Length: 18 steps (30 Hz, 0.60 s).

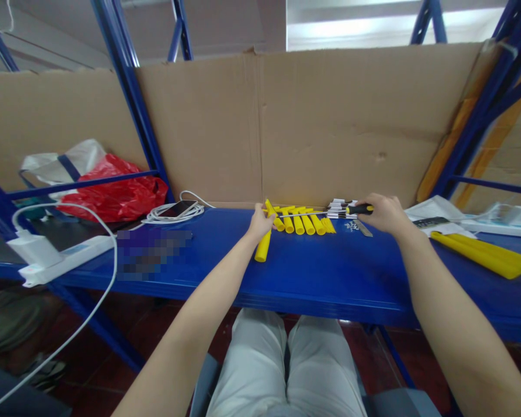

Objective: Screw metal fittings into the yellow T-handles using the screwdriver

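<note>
Gripping a yellow tube (263, 249) toward the back of the blue worktop (330, 275), the left hand (259, 222) has closed fingers; the right hand (384, 213) wraps a screwdriver (361, 209). Room separates tube and front edge.

Under the fingers (265, 219) runs a glossy blue metal workbench (321, 278). Just beyond them stands a creased brown cardboard panel (330, 121), blue slotted steel uprights (128, 75) rising to their left and right. Bright light (373, 28) glows high above and behind; dark red floor tiles (99, 370) lie well below.
</note>
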Available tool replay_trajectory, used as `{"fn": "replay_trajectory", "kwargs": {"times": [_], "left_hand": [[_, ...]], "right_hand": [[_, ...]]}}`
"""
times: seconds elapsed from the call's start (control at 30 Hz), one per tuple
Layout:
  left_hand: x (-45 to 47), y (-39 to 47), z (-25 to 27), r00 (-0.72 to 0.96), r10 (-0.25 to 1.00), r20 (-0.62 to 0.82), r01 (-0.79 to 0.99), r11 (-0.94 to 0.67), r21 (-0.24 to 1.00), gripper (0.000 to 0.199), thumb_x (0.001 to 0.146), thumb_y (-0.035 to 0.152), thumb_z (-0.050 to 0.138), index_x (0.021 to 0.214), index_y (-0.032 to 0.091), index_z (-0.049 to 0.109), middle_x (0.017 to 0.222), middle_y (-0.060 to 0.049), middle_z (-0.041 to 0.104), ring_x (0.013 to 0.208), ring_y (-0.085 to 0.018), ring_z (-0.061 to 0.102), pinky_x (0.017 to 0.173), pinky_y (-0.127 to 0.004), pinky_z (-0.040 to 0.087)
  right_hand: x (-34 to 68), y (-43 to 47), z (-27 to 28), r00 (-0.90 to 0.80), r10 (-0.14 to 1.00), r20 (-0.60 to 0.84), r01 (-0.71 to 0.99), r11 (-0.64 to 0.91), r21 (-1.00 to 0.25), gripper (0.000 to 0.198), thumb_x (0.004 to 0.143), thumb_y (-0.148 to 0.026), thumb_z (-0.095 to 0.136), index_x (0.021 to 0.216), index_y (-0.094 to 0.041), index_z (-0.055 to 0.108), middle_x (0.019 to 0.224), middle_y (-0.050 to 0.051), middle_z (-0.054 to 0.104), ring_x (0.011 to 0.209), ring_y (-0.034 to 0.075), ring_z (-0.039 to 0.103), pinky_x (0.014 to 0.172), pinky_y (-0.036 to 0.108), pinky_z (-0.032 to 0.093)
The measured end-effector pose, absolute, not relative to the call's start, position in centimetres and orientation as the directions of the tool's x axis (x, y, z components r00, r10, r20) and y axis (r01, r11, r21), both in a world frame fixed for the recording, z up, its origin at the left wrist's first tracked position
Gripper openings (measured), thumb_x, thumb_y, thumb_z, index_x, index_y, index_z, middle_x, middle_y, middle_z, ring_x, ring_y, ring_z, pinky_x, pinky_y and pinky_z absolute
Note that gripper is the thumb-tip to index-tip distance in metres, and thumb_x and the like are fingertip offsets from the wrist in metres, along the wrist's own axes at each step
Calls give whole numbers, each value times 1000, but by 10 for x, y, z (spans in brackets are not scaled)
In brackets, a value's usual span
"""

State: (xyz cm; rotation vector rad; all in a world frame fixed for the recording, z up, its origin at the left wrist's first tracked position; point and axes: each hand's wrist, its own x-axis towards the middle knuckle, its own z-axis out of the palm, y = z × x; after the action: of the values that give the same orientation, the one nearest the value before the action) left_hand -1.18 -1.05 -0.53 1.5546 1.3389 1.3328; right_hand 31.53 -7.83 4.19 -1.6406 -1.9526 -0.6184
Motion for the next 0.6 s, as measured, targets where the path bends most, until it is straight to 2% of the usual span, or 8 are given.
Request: {"fn": "replay_trajectory", "kwargs": {"times": [0.17,0.33,0.6], "left_hand": [[-13,-11,-6,-41,965,259,261,-239,935,30,93,9,56,115,20,39,120,-11,66,45,-2,57,44,-13,43],[-12,-10,-6,-31,966,257,268,-240,933,31,91,8,57,116,19,41,117,-9,66,47,-3,59,47,-16,47],[-12,-9,-8,-38,958,285,294,-262,919,30,90,8,58,114,18,43,114,-8,67,47,-3,59,46,-16,45]], "right_hand": [[315,-87,48,-84,770,632,991,132,-29,33,78,-33,55,104,-26,75,102,11,72,100,34,63,82,43,40],[310,-87,47,-78,767,637,992,124,-29,35,79,-32,53,107,-28,74,101,11,72,101,33,61,82,42,38],[302,-87,46,-79,754,653,990,134,-35,36,79,-34,54,107,-25,75,101,11,70,100,32,62,84,41,34]]}}
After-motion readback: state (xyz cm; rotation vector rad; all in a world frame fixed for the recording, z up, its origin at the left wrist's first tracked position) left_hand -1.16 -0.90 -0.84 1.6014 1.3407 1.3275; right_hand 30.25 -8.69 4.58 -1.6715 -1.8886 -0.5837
